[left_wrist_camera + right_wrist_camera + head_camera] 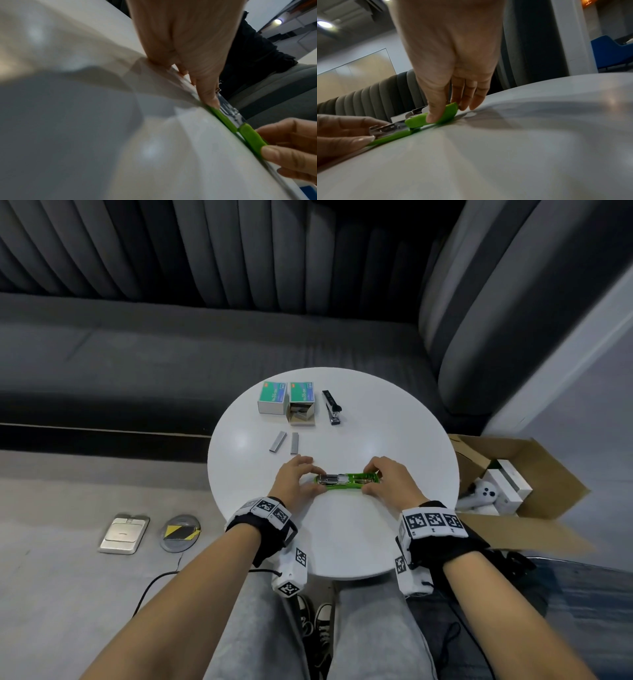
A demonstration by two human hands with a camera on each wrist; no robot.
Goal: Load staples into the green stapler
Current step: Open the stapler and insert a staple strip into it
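Note:
The green stapler [346, 481] lies folded open flat across the near middle of the round white table [394, 419], its metal channel facing up. My left hand [301, 479] pinches the stapler's metal left end between thumb and fingers. My right hand [383, 478] pinches its green right end [443, 116]. The left wrist view shows the green halves [247, 134] with both thumbs on them. Two loose staple strips [284, 442] lie just beyond my left hand. Behind them sits an open staple box [301, 405] next to a closed box [272, 398].
A black stapler [331, 407] lies right of the boxes. A dark sofa [171, 347] runs behind the table. An open cardboard box [513, 481] with white items stands on the floor at the right. A floor socket plate [123, 534] and a cable are at the left.

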